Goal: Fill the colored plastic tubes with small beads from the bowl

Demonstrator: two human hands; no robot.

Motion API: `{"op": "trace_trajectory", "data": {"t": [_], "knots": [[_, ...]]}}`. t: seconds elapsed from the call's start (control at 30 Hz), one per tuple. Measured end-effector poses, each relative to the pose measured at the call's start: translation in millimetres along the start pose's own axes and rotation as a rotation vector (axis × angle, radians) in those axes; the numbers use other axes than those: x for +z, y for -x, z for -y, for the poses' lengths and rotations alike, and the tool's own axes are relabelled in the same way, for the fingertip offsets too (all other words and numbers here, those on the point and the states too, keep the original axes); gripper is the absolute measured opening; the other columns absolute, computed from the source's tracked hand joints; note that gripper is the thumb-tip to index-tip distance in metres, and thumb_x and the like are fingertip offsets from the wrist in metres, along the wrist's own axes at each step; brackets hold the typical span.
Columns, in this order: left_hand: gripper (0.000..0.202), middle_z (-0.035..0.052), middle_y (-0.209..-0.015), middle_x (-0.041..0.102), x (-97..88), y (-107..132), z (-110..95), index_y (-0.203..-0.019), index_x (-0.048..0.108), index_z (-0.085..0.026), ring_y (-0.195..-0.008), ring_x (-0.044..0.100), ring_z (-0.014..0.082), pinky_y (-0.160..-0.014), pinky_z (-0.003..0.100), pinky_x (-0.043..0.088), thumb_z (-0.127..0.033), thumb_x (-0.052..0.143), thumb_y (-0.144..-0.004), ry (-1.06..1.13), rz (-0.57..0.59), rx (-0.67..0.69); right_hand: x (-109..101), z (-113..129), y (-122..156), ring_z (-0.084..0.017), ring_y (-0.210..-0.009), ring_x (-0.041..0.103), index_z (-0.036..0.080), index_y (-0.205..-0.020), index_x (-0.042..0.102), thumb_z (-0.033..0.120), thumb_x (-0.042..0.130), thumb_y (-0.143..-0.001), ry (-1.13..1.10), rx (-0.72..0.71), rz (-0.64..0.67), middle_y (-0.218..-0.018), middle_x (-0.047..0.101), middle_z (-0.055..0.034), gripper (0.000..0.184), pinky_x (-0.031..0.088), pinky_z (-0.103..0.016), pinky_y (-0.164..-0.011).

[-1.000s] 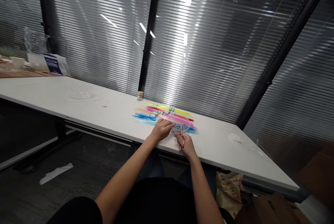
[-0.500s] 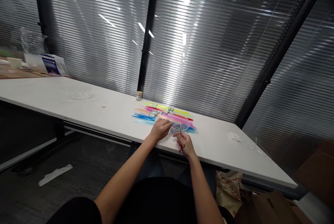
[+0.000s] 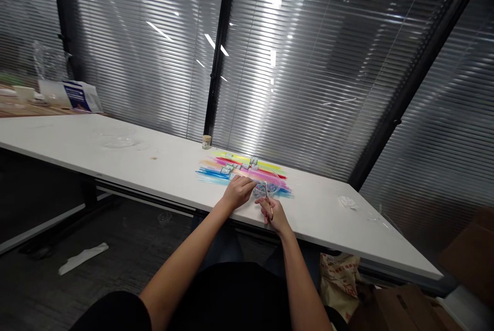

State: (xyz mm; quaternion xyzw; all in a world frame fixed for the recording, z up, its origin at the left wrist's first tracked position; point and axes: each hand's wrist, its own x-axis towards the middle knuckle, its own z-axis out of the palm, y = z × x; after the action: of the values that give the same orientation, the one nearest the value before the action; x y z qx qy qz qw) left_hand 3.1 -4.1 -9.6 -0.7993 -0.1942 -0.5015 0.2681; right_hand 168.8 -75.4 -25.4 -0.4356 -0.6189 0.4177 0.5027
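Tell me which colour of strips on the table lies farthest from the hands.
The yellow strips, along the far side towards the blinds; the red strips, pink strips and blue strips lie nearer the left hand and right hand.

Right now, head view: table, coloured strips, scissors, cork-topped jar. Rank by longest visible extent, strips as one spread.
1. Table
2. Coloured strips
3. Scissors, partly covered
4. Cork-topped jar, farther from the camera than the scissors

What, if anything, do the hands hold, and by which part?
Right hand: scissors, by the handles. Left hand: any hold is too small to tell.
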Motion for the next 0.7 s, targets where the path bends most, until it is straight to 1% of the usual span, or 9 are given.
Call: {"op": "trace_trajectory", "data": {"t": [0.1, 0.2, 0.3, 0.53, 0.7], "knots": [[0.023, 0.0035, -0.077, 0.068, 1.2, -1.0, -2.1, -0.094, 0.066, -0.018, -0.07, 0.061, 0.014, -0.065, 0.029, 0.041, -0.009, 0.046, -0.089, 0.015, 0.029, 0.037, 1.2, -2.8, -0.6, -0.008, -0.031, 0.034, 0.016, -0.078, 0.064, 0.062, 0.063, -0.076, 0.062, -0.021, 0.011, -0.043, 0.039, 0.0069, 0.047, 0.024, -0.022, -0.034], [0.021, 0.0042, -0.08, 0.069, 1.4, -1.4, -2.8, -0.096, 0.066, -0.017, -0.072, 0.061, 0.0149, -0.066, 0.029, 0.042, -0.011, 0.047, -0.09, 0.012, -0.005, 0.013, 1.3, -5.3, -1.1, -0.009, -0.031, 0.036, 0.016, -0.079, 0.065, 0.062, 0.061, -0.078, 0.097, -0.043, -0.031, -0.041, 0.039, 0.0066, 0.047, 0.025, -0.022, -0.035], [0.019, 0.0042, -0.081, 0.069, 0.9, -1.0, -1.6, -0.095, 0.066, -0.018, -0.073, 0.061, 0.0156, -0.068, 0.03, 0.043, -0.012, 0.049, -0.09, 0.005, -0.051, -0.024, 0.6, -5.7, -1.3, -0.009, -0.031, 0.036, 0.015, -0.081, 0.064, 0.064, 0.059, -0.078, 0.058, -0.041, -0.062, -0.043, 0.038, 0.0074, 0.049, 0.025, -0.022, -0.034], [0.018, 0.0042, -0.08, 0.069, 0.9, -0.8, -0.3, -0.094, 0.066, -0.018, -0.071, 0.061, 0.0152, -0.067, 0.029, 0.044, -0.015, 0.049, -0.091, -0.001, -0.053, -0.011, 0.7, -5.1, -1.3, -0.008, -0.031, 0.036, 0.015, -0.084, 0.063, 0.066, 0.06, -0.075, 0.011, -0.032, -0.078, -0.047, 0.037, 0.0082, 0.052, 0.024, -0.022, -0.033], [0.02, 0.0054, -0.08, 0.069, 2.1, 0.1, -0.6, -0.094, 0.066, -0.017, -0.072, 0.062, 0.015, -0.067, 0.029, 0.045, -0.015, 0.047, -0.091, 0.019, -0.043, -0.005, 0.1, -6.9, -1.8, -0.008, -0.03, 0.035, 0.016, -0.08, 0.062, 0.063, 0.061, -0.077, 0.01, -0.026, -0.052, -0.044, 0.037, 0.0086, 0.047, 0.024, -0.022, -0.034]]}}
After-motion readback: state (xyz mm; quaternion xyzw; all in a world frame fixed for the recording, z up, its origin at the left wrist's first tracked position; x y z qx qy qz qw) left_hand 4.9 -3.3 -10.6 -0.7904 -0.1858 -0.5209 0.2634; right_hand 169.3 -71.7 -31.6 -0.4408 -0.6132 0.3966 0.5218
